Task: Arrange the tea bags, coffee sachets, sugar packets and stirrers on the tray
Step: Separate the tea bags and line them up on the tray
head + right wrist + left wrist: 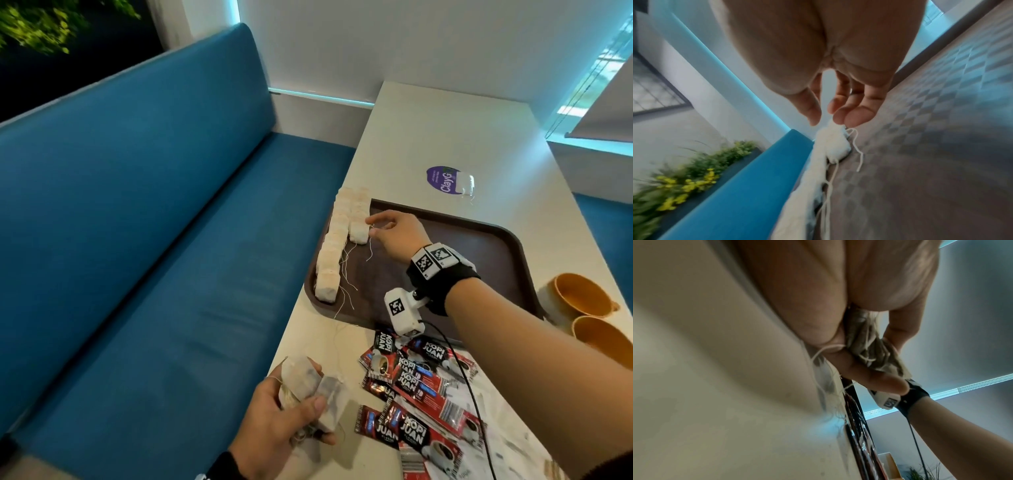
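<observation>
A brown tray [479, 246] lies on the white table. Two rows of white tea bags [330, 253] run along its left edge. My right hand [371, 226] is over the nearest bag of the shorter row [359, 234]. In the right wrist view its fingers [851, 116] are nearly straight. Thumb and fingers stand slightly apart at the top of that tea bag [836, 144], whose string trails over the tray [941, 129]. My left hand [308, 401] grips a bunch of tea bags [318, 380] at the table's near edge; the bunch [869, 347] is wedged between thumb and fingers. Red-and-black coffee sachets [418, 387] lie in a heap on the table.
Two orange cups [579, 294] lie right of the tray. A purple sticker [443, 180] with a small pale packet on it is beyond the tray. A blue bench seat [154, 240] runs along the table's left side. My wrist camera's cable [469, 383] crosses the sachets.
</observation>
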Available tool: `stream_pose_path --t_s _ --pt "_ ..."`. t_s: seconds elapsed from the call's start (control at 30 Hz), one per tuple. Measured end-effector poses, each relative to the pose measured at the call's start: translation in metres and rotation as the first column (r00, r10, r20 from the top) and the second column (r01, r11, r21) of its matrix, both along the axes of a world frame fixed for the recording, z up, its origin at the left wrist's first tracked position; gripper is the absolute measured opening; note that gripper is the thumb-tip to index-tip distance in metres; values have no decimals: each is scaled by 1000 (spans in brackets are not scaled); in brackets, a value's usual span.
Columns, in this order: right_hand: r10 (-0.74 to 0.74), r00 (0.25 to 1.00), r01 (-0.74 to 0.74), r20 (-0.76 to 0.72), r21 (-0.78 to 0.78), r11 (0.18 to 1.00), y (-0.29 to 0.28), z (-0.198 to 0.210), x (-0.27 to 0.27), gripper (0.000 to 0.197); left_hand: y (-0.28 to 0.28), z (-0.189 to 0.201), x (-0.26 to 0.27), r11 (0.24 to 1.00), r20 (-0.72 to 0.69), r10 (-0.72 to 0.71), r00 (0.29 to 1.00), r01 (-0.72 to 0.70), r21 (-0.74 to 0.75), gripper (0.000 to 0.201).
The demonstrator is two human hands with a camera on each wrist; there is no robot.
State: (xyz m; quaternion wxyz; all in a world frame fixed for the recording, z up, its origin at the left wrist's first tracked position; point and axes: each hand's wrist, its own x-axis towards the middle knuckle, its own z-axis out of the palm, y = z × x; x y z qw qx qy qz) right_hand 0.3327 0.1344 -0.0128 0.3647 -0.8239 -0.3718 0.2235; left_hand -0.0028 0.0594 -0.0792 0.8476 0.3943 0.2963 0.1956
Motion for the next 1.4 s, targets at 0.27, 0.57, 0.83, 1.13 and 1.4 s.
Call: stream_pose_path --t_s 0.27,0.57,0.83,1.13,1.4 --pt "278 913 -307 -299 -52 950 -116 38 -116 10 -8 3 1 993 -11 113 994 -113 32 59" --pt "-28 823 13 -568 -31 999 -181 4 -174 26 -15 10 0 978 21 178 984 -179 108 68" --pt "13 860 93 -511 181 979 -207 16 -180 8 -19 10 2 968 22 199 980 -200 153 69" --pt "53 949 -3 -312 160 987 -215 39 -161 12 -22 3 -2 974 31 176 984 -179 137 35" --pt "111 948 -83 -299 106 991 -209 25 -160 3 -29 4 -13 971 98 -101 990 76 228 46"
